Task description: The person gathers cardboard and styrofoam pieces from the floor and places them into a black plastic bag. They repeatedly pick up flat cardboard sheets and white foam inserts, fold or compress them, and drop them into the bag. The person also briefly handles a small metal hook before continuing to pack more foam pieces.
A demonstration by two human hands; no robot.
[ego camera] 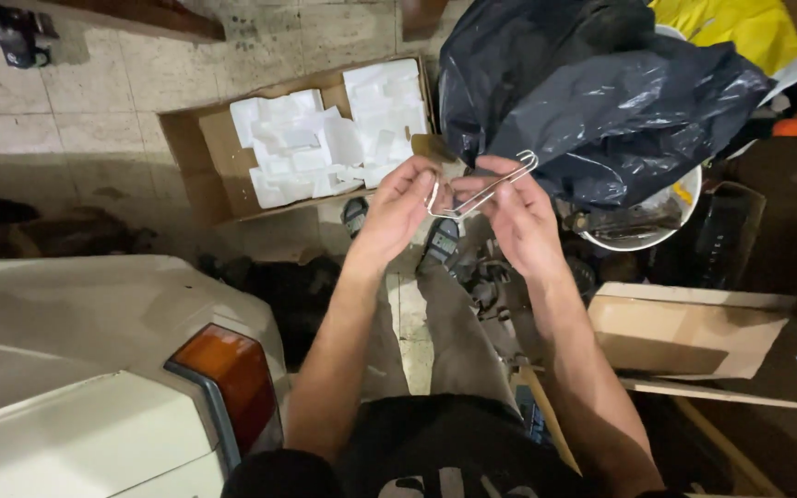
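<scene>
Wire clip [483, 187] — pinched between left hand [397, 210]; right hand [520, 219].

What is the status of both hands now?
Left hand and right hand both pinch bent metal wire. Held above floor clutter. Nothing between hands.

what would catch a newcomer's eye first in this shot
Both hands meet at centre: the left hand and right hand pinch a thin bent metal wire clip between them. Behind it bulges a dark plastic bag, upper right. At lower left sits a cream car corner with an orange tail light, and an open cardboard box of white foam lies beyond.
</scene>
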